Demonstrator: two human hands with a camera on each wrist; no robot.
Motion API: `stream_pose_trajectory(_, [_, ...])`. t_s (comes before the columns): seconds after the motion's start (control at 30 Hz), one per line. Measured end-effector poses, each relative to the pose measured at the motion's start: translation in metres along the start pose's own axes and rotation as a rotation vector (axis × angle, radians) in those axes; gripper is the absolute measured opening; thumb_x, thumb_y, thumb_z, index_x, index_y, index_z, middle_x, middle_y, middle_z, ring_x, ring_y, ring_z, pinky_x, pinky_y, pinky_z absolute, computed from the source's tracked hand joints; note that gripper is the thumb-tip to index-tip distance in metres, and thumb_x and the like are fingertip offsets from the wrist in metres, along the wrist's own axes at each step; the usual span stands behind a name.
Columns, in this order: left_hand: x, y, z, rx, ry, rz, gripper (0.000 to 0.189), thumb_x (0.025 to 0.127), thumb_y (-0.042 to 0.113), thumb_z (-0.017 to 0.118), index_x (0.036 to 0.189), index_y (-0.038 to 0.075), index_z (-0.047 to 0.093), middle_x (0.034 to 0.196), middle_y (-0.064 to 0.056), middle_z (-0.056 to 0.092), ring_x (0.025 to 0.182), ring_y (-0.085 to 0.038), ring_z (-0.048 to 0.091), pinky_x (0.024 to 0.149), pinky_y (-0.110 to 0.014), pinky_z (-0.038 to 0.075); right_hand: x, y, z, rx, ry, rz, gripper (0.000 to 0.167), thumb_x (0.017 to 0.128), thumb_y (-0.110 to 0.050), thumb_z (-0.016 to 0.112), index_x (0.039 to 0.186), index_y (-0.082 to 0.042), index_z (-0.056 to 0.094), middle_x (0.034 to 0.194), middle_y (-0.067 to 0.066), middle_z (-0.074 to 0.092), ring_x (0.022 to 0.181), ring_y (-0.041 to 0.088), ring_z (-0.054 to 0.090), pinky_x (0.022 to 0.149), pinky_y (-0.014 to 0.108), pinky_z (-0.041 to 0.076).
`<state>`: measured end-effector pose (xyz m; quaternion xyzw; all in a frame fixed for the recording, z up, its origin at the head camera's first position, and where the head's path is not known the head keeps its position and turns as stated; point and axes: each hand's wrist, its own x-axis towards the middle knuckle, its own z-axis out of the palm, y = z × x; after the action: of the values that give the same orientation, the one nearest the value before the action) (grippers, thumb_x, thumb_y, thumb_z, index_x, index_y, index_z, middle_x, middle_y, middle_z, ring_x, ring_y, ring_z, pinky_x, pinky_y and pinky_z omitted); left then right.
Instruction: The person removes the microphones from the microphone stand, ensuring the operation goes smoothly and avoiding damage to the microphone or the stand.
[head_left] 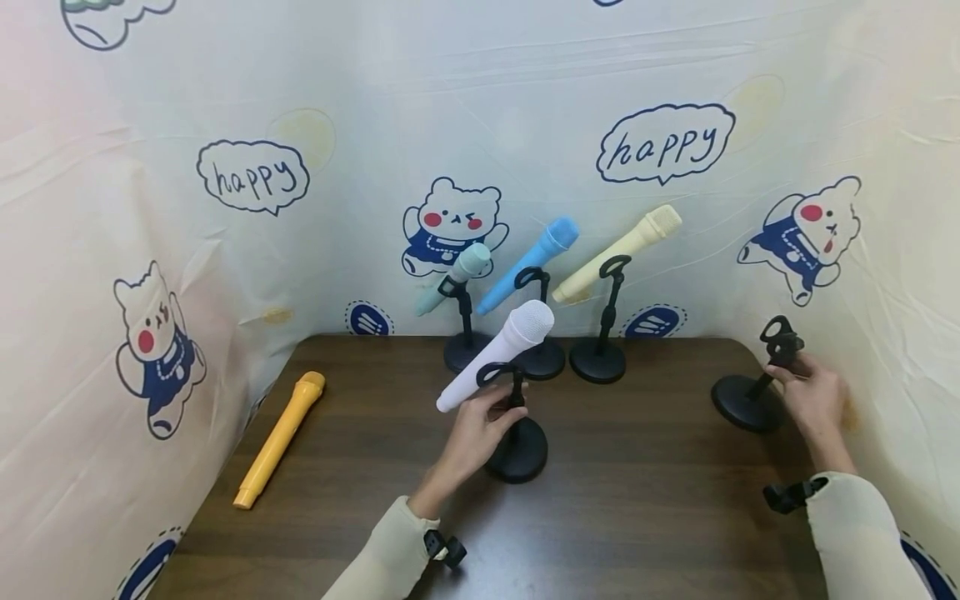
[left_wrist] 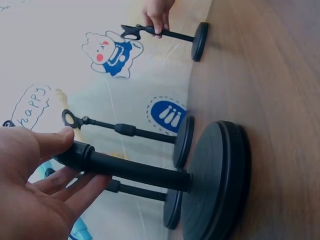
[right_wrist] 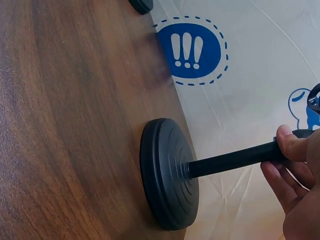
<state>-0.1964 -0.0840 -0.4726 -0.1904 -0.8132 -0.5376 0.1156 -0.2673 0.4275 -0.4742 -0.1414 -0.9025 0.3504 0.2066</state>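
Note:
My left hand (head_left: 476, 432) grips the upper pole of a black microphone stand (head_left: 519, 457) near the table's middle. In its clip leans a white microphone (head_left: 495, 357), head up to the right. The left wrist view shows thumb and fingers pinching the collar above the pole (left_wrist: 140, 167). At the table's right side, my right hand (head_left: 816, 402) holds another black stand (head_left: 738, 404) just below its clip, which carries no microphone. In the right wrist view, thumb and fingers close round that stand's pole (right_wrist: 230, 161); its round base (right_wrist: 170, 175) is at the table edge.
Along the back edge, three black stands hold a green microphone (head_left: 468, 262), a blue microphone (head_left: 532, 262) and a pale yellow microphone (head_left: 622, 250). An orange microphone (head_left: 281, 437) lies on the left of the brown table (head_left: 630, 533). A printed cloth (head_left: 510, 108) hangs behind and at the sides.

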Motion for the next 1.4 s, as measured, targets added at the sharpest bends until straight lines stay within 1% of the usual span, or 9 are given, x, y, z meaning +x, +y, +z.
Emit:
stream_pose_trajectory(0.5, [-0.005, 0.001, 0.009, 0.024, -0.004, -0.002, 0.029, 0.097, 0.015, 0.079, 0.126, 0.012, 0.077, 0.124, -0.005, 0.078, 0.107, -0.017, 0.077, 0.093, -0.029, 0.064, 0.0, 0.005, -0.001, -0.031, 0.002, -0.001, 0.034, 0.103, -0.018, 0.072, 0.127, 0.005, 0.068, 0.125, 0.033, 0.071, 0.08, -0.022, 0.035, 0.072, 0.026, 0.037])
stream_pose_trajectory(0.67, [-0.006, 0.001, 0.01, 0.027, 0.004, -0.005, 0.03, 0.097, 0.016, 0.079, 0.127, 0.013, 0.077, 0.125, -0.004, 0.078, 0.106, -0.017, 0.077, 0.093, -0.03, 0.064, -0.001, 0.006, 0.0, -0.038, 0.003, 0.001, 0.033, 0.103, -0.019, 0.07, 0.126, 0.005, 0.067, 0.122, 0.034, 0.072, 0.076, -0.021, 0.038, 0.065, 0.016, 0.039])
stream_pose_trajectory(0.8, [-0.006, 0.001, 0.01, 0.029, 0.006, 0.001, 0.031, 0.097, 0.015, 0.079, 0.128, 0.013, 0.076, 0.126, -0.004, 0.078, 0.106, -0.017, 0.077, 0.093, -0.029, 0.064, -0.003, 0.002, 0.001, -0.03, 0.022, -0.017, 0.032, 0.103, -0.015, 0.069, 0.122, 0.01, 0.066, 0.124, 0.038, 0.063, 0.091, 0.017, 0.066, 0.075, 0.024, 0.044])
stream_pose_trajectory(0.87, [-0.006, 0.002, 0.01, 0.029, 0.002, 0.003, 0.031, 0.097, 0.014, 0.079, 0.128, 0.013, 0.076, 0.126, -0.005, 0.078, 0.106, -0.018, 0.077, 0.093, -0.029, 0.064, -0.005, 0.0, 0.002, -0.021, 0.036, -0.02, 0.032, 0.102, -0.013, 0.069, 0.121, 0.013, 0.065, 0.125, 0.037, 0.057, 0.112, 0.043, 0.06, 0.088, 0.042, 0.044])
stream_pose_trajectory(0.93, [-0.005, 0.002, 0.01, 0.029, -0.007, 0.0, 0.031, 0.097, 0.013, 0.079, 0.128, 0.012, 0.075, 0.125, -0.006, 0.077, 0.106, -0.018, 0.077, 0.093, -0.029, 0.064, -0.006, -0.001, 0.003, -0.009, 0.042, -0.017, 0.035, 0.102, -0.011, 0.068, 0.124, 0.016, 0.062, 0.126, 0.038, 0.052, 0.126, 0.054, 0.049, 0.097, 0.057, 0.039])
stream_pose_trajectory(1.0, [-0.005, 0.003, 0.009, 0.029, -0.021, -0.008, 0.03, 0.098, 0.013, 0.078, 0.128, 0.011, 0.074, 0.124, -0.007, 0.077, 0.107, -0.019, 0.077, 0.093, -0.029, 0.063, -0.008, -0.002, 0.004, -0.001, 0.054, -0.004, 0.038, 0.102, -0.012, 0.068, 0.127, 0.016, 0.061, 0.13, 0.037, 0.052, 0.124, 0.051, 0.053, 0.106, 0.061, 0.037])
stream_pose_trajectory(1.1, [-0.005, 0.004, 0.006, 0.039, -0.042, -0.014, 0.029, 0.099, 0.011, 0.076, 0.128, 0.009, 0.073, 0.121, -0.009, 0.077, 0.107, -0.021, 0.077, 0.094, -0.03, 0.063, -0.009, -0.004, 0.004, 0.003, 0.066, 0.044, 0.045, 0.102, -0.017, 0.069, 0.135, 0.012, 0.059, 0.136, 0.033, 0.054, 0.096, 0.016, 0.064, 0.099, 0.041, 0.045])
stream_pose_trajectory(1.2, [-0.007, 0.007, 0.003, 0.073, -0.056, -0.008, 0.03, 0.1, 0.007, 0.074, 0.129, 0.006, 0.071, 0.122, -0.012, 0.077, 0.108, -0.025, 0.077, 0.095, -0.033, 0.064, -0.012, -0.007, 0.004, 0.026, 0.085, 0.105, 0.048, 0.102, -0.023, 0.07, 0.137, 0.008, 0.057, 0.134, 0.025, 0.059, 0.073, -0.017, 0.045, 0.079, 0.018, 0.041])
stream_pose_trajectory(1.4, [-0.013, 0.02, -0.004, 0.212, -0.073, -0.008, 0.04, 0.1, 0.007, 0.074, 0.138, 0.001, 0.067, 0.134, -0.018, 0.073, 0.113, -0.029, 0.077, 0.096, -0.038, 0.063, -0.021, -0.02, 0.006, 0.071, 0.177, 0.152, 0.028, 0.103, -0.029, 0.067, 0.113, -0.002, 0.065, 0.088, -0.013, 0.058, 0.062, -0.021, 0.042, 0.062, 0.01, 0.038])
